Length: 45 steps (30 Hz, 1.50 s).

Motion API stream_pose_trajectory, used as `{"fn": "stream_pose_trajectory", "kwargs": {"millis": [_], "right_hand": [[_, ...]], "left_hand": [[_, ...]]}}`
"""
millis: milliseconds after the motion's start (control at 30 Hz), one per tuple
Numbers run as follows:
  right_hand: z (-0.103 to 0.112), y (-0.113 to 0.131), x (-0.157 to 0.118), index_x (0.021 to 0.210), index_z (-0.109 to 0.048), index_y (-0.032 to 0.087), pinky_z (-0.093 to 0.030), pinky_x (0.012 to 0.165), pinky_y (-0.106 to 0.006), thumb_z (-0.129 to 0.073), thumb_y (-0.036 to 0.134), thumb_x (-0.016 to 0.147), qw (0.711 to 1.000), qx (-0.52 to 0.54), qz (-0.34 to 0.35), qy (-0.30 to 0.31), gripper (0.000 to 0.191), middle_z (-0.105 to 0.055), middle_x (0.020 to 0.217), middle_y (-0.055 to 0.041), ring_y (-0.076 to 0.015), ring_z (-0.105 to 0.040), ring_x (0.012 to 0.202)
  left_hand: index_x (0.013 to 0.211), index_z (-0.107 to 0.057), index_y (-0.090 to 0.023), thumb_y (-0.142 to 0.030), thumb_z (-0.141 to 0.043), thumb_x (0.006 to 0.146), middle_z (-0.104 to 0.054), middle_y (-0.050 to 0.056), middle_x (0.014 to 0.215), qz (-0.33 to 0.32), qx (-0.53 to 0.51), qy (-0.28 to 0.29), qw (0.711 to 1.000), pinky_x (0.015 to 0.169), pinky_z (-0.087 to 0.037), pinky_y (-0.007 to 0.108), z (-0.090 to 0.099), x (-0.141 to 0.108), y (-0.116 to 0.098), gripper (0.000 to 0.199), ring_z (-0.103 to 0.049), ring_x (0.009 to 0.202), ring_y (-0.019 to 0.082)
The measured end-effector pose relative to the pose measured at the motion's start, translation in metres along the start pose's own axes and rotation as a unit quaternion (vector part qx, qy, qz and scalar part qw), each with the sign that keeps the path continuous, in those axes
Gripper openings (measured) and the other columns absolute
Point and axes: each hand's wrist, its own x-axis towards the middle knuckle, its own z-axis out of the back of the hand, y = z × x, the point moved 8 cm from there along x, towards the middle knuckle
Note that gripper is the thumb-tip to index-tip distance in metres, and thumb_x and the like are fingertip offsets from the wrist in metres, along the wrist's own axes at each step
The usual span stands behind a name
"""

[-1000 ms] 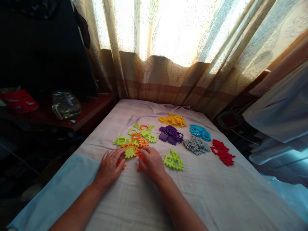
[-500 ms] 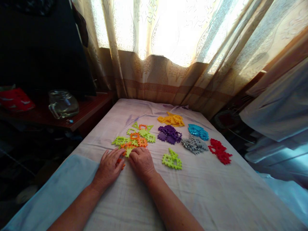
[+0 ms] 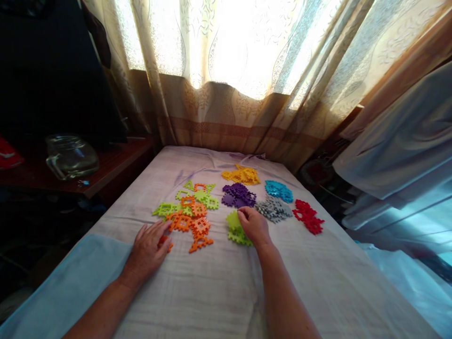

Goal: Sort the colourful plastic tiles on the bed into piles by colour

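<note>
Flat toothed plastic building pieces in orange (image 3: 200,226) and lime green (image 3: 201,195) lie spread in a joined-looking arrangement left of centre. My left hand (image 3: 150,247) rests beside its lower left side, fingers stretched out and lying flat, partly covering an orange piece (image 3: 168,246). My right hand (image 3: 254,227) pinches a green building piece (image 3: 232,220) by its edge, just over a few other green pieces (image 3: 240,238) to the right of the arrangement. The fingertips hide part of that piece.
Sorted piles of such pieces lie beyond: purple (image 3: 239,195), yellow (image 3: 242,174), blue (image 3: 278,190), grey (image 3: 273,209) and red (image 3: 308,216). A glass jug (image 3: 72,157) stands on the dark wooden table (image 3: 116,162) at left. A curtain (image 3: 226,110) hangs behind the bed.
My right hand has moved right from the arrangement to the green pieces, taking the green piece with it. The lower orange pieces are now uncovered. My left hand stays beside the arrangement.
</note>
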Motion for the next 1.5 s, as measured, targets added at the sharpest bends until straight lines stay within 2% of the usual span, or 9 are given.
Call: {"fn": "stream_pose_trajectory", "kwargs": {"millis": [367,500,633,733,833,1033,1267,1367,1500], "right_hand": [[0.008,-0.010,0.002,0.095,-0.073,0.026,-0.043,0.071,-0.026,-0.050,0.030,0.089,0.999,-0.036,-0.026,0.008,0.024,-0.074,0.094,-0.0035,-0.0182,-0.066,0.085],[-0.004,0.027,0.001,0.099,-0.072,0.024,-0.045,0.082,-0.027,-0.050,0.026,0.089,0.997,-0.019,0.069,-0.007,0.024,-0.072,0.101,-0.0056,-0.0186,-0.065,0.093],[-0.038,0.084,-0.006,0.109,-0.070,0.022,-0.045,0.093,-0.031,-0.053,0.016,0.086,0.979,0.010,0.201,0.013,0.030,-0.070,0.113,-0.0078,-0.0201,-0.062,0.104],[-0.060,0.113,-0.015,0.111,-0.068,0.023,-0.045,0.091,-0.031,-0.051,0.016,0.088,0.966,-0.010,0.257,0.039,0.030,-0.069,0.114,-0.0076,-0.0195,-0.061,0.103],[-0.069,0.122,-0.027,0.105,-0.069,0.024,-0.046,0.087,-0.030,-0.048,0.021,0.092,0.960,-0.032,0.272,0.052,0.025,-0.069,0.111,-0.0071,-0.0195,-0.062,0.100],[-0.063,0.125,-0.056,0.101,-0.069,0.024,-0.045,0.089,-0.033,-0.053,0.021,0.091,0.957,-0.022,0.287,0.041,0.019,-0.066,0.115,-0.0081,-0.0210,-0.061,0.102],[-0.064,0.145,-0.080,0.102,-0.071,0.026,-0.045,0.087,-0.030,-0.054,0.022,0.090,0.923,0.058,0.376,0.057,0.021,-0.071,0.108,-0.0044,-0.0179,-0.063,0.097],[-0.061,0.136,-0.058,0.101,-0.072,0.025,-0.044,0.089,-0.029,-0.052,0.019,0.089,0.939,0.042,0.338,0.052,0.024,-0.071,0.109,-0.0043,-0.0179,-0.063,0.100],[-0.053,0.108,-0.008,0.108,-0.071,0.023,-0.042,0.092,-0.031,-0.053,0.018,0.087,0.975,-0.063,0.207,0.054,0.028,-0.069,0.115,-0.0070,-0.0204,-0.060,0.105]], "left_hand": [[0.126,-0.056,-0.023,-0.036,-0.045,0.088,-0.066,0.010,0.125,-0.006,0.001,-0.004,1.000,0.108,-0.035,0.050,-0.001,-0.001,0.000,0.042,-0.059,0.119,0.026],[0.126,-0.057,-0.024,-0.036,-0.045,0.088,-0.066,0.009,0.126,0.000,-0.003,-0.003,1.000,0.109,-0.035,0.050,0.000,-0.001,0.001,0.041,-0.059,0.119,0.026],[0.126,-0.058,-0.024,-0.036,-0.045,0.088,-0.067,0.009,0.124,0.003,-0.004,-0.002,1.000,0.109,-0.035,0.049,0.000,-0.001,0.001,0.041,-0.060,0.118,0.025],[0.124,-0.059,-0.024,-0.036,-0.045,0.089,-0.069,0.009,0.121,0.001,-0.007,-0.009,1.000,0.109,-0.036,0.049,0.001,-0.001,-0.001,0.040,-0.061,0.115,0.025],[0.124,-0.058,-0.024,-0.035,-0.045,0.089,-0.068,0.008,0.122,-0.006,-0.014,-0.010,1.000,0.110,-0.035,0.049,0.001,-0.002,-0.004,0.039,-0.061,0.116,0.024],[0.130,-0.054,-0.025,-0.036,-0.045,0.091,-0.062,0.008,0.132,-0.036,-0.016,-0.005,0.999,0.114,-0.029,0.050,0.006,-0.002,-0.017,0.042,-0.053,0.127,0.023],[0.134,-0.054,-0.029,-0.041,-0.049,0.091,-0.054,0.008,0.141,-0.097,0.001,0.039,0.995,0.114,-0.028,0.054,0.004,-0.002,-0.032,0.044,-0.045,0.134,0.027],[0.131,-0.057,-0.033,-0.040,-0.049,0.092,-0.055,0.006,0.140,-0.102,-0.001,0.054,0.993,0.113,-0.029,0.055,0.003,-0.002,-0.033,0.041,-0.045,0.133,0.028],[0.120,-0.064,-0.033,-0.040,-0.051,0.091,-0.059,0.005,0.136,-0.106,-0.019,0.049,0.993,0.113,-0.028,0.055,0.005,-0.002,-0.034,0.033,-0.047,0.132,0.027]]}}
